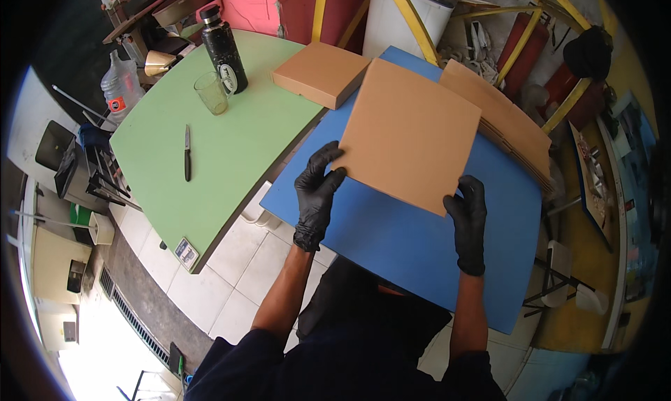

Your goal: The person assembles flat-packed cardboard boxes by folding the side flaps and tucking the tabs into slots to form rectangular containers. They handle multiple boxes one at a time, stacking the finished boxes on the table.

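Note:
Both my hands wear black gloves and hold a flat brown cardboard box point(412, 132) over the blue table. My left hand point(318, 191) pinches its near left corner, thumb and fingers closed on the edge. At the near right corner, my right hand point(468, 219) grips the cardboard in the same way. A closed, shallow cardboard box point(321, 72) rests where the green and blue tables meet, to the left of the held one. On the right side of the blue table lies a stack of flattened cardboard sheets point(514, 128).
The blue table point(398, 226) is under my hands. On the green table point(244, 142) are a kitchen knife point(187, 153), a glass mug point(211, 93) and a black bottle point(225, 51). Yellow bars point(412, 20) and a white bin point(409, 16) stand behind.

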Motion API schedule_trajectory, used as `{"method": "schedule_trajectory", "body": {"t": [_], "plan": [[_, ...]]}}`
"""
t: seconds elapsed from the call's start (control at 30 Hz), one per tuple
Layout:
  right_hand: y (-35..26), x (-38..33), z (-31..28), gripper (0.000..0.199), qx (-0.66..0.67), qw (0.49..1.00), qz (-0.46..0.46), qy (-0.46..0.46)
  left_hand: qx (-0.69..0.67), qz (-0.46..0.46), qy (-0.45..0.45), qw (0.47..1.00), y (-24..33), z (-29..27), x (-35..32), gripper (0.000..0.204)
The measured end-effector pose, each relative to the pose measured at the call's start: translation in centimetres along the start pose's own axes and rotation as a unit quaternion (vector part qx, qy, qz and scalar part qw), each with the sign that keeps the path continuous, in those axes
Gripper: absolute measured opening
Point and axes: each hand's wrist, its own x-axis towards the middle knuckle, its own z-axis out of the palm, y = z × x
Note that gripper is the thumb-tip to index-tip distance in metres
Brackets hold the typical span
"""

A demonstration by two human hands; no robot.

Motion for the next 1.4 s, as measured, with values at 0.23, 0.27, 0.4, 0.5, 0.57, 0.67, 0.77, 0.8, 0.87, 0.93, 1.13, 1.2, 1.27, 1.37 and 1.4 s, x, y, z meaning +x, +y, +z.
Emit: {"method": "schedule_trajectory", "body": {"t": [0.23, 0.27, 0.4, 0.5, 0.57, 0.67, 0.77, 0.8, 0.87, 0.93, 1.13, 1.2, 1.27, 1.37, 1.4], "plan": [[0.0, 15.9, 10.0, 0.049, 0.196, 0.972, 0.124, -0.02, 0.211, -0.017, 0.088, 0.973, -2.2, -4.5, 1.9, 0.064], [0.6, 18.3, 11.9, 0.05, 0.225, 0.968, 0.109, -0.026, 0.257, 0.015, 0.057, 0.965, -2.5, -4.7, 1.8, 0.06], [3.1, 26.7, 17.8, 0.05, 0.171, 0.977, 0.125, 0.008, 0.408, 0.061, 0.015, 0.911, -3.5, -4.8, 1.7, 0.043], [5.0, 30.0, 20.6, 0.05, 0.146, 0.983, 0.108, 0.007, 0.427, 0.069, 0.015, 0.901, -3.4, -4.6, 1.9, 0.035], [6.6, 30.8, 21.9, 0.048, 0.14, 0.987, 0.077, 0.003, 0.426, 0.05, 0.016, 0.903, -3.2, -4.5, 1.9, 0.031], [9.0, 31.4, 23.7, 0.049, 0.036, 0.998, 0.017, 0.045, 0.46, 0.066, 0.002, 0.886, -3.1, -4.4, 1.9, 0.029], [10.3, 31.5, 24.5, 0.052, -0.011, 0.999, -0.008, 0.053, 0.454, 0.064, 0.002, 0.889, -3.2, -4.3, 1.9, 0.028], [10.3, 31.4, 24.7, 0.053, -0.018, 0.998, -0.022, 0.047, 0.454, 0.064, -0.001, 0.888, -3.2, -4.3, 1.9, 0.027], [10.0, 30.9, 24.9, 0.053, -0.065, 0.997, 0.009, 0.044, 0.462, 0.06, 0.001, 0.885, -3.2, -4.3, 1.9, 0.027], [9.4, 30.3, 24.9, 0.053, -0.076, 0.996, -0.032, 0.046, 0.467, 0.068, -0.005, 0.881, -3.1, -4.3, 1.9, 0.027], [11.0, 31.9, 16.4, 0.051, -0.239, 0.943, -0.197, 0.119, 0.457, 0.032, -0.022, 0.889, -2.9, -4.4, 2.1, 0.026], [12.5, 33.0, 9.6, 0.043, -0.362, 0.894, -0.238, 0.116, 0.475, 0.05, -0.025, 0.878, -3.0, -4.4, 2.0, 0.025], [13.3, 34.0, 1.7, 0.04, -0.437, 0.86, -0.237, 0.115, 0.466, 0.038, -0.015, 0.884, -3.1, -4.3, 2.1, 0.025], [13.6, 34.1, -9.2, 0.033, -0.451, 0.866, -0.204, 0.066, 0.487, 0.049, -0.015, 0.872, -3.2, -4.3, 2.1, 0.024], [13.6, 33.8, -12.2, 0.031, -0.424, 0.896, -0.132, 0.023, 0.484, 0.048, -0.013, 0.874, -3.2, -4.3, 2.1, 0.024]]}}
